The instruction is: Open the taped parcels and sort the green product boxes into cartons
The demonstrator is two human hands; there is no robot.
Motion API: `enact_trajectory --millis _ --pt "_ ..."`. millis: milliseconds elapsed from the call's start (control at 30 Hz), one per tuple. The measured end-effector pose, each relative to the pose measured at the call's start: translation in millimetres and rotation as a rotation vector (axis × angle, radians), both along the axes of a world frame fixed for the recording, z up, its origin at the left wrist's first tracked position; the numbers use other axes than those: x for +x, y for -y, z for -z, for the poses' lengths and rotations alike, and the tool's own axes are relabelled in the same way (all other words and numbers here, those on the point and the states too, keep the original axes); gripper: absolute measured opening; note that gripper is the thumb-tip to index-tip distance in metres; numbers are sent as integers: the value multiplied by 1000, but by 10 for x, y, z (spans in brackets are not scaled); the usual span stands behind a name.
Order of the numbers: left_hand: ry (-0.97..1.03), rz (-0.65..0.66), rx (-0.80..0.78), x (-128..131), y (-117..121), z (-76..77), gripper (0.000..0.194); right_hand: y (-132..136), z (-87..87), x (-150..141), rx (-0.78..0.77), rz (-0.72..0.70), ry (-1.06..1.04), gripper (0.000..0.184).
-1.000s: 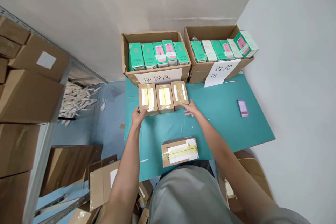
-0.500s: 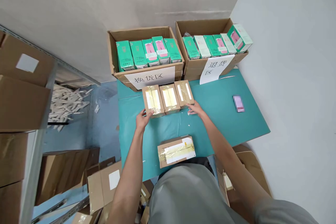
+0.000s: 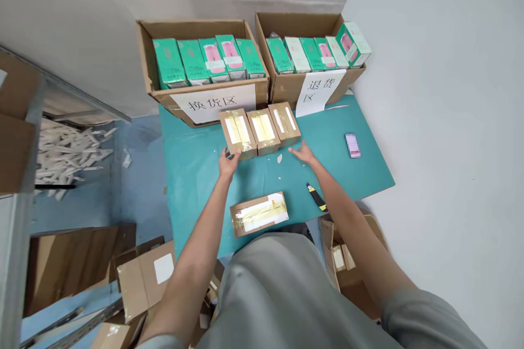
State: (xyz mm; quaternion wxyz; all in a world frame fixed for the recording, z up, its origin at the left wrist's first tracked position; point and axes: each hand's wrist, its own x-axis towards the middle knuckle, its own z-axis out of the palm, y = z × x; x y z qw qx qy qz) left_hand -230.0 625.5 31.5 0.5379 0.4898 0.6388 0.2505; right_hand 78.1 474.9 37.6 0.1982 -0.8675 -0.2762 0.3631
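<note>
Three small brown cardboard boxes stand side by side on the teal table: a left box (image 3: 238, 130), a middle box (image 3: 264, 130) and a right box (image 3: 284, 122), all taped and labelled. My left hand (image 3: 229, 164) is at the near corner of the left box, fingers apart; whether its thumb touches the cardboard I cannot tell. My right hand (image 3: 303, 154) is open just below the right box, a little apart from it. Close to my body lies a longer taped box (image 3: 259, 215) with a white label. A black and yellow utility knife (image 3: 316, 197) rests beside my right forearm.
Two big open cartons, a left carton (image 3: 262, 87) and a right carton (image 3: 282, 90), hold green and white product boxes at the table's back. A phone (image 3: 352, 145) lies on the right of the table (image 3: 368, 169). Cardboard boxes (image 3: 143, 278) crowd the floor at left.
My right hand has drawn away from the right box, its fingers opening. My left hand stays by the left box. The utility knife has come into sight as the view shifted.
</note>
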Motion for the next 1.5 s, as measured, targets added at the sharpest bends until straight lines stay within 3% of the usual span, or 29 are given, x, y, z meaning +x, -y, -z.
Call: enact_trajectory --millis 100,300,400,500,633,733,833,1000,1100,1200,1333,1500 --pt "8 38 -15 -411 368 71 86 597 83 -55 -157 -125 140 110" --pt "-9 77 -150 -1437 1482 215 96 1845 303 -375 -309 -123 283 122" --pt "-2 114 -184 -1599 1881 225 110 2193 433 -539 -314 -114 287 116" --pt "58 158 -159 -1485 2047 220 122 2351 527 -620 -233 -117 301 93" --pt "113 235 -61 -1188 2047 224 133 2358 539 -609 -70 -117 293 78" --pt "149 301 -51 -1013 2043 237 143 2272 418 -557 34 -129 294 68" --pt "153 376 -60 -881 2118 239 154 2170 149 -497 83 -199 296 65" --pt "114 514 19 -794 2322 236 168 2011 -492 -508 86 -426 311 62" --pt "123 563 95 -894 2390 260 155 1892 -794 -653 102 -593 281 57" --pt "100 574 131 -1055 2397 285 131 1750 -975 -922 119 -789 209 52" --pt "83 565 176 -1197 2353 329 107 1506 -1100 -1376 4 -1057 228 50" --pt "126 571 187 -1210 2307 405 105 1198 -1168 -1821 -169 -1290 343 51"
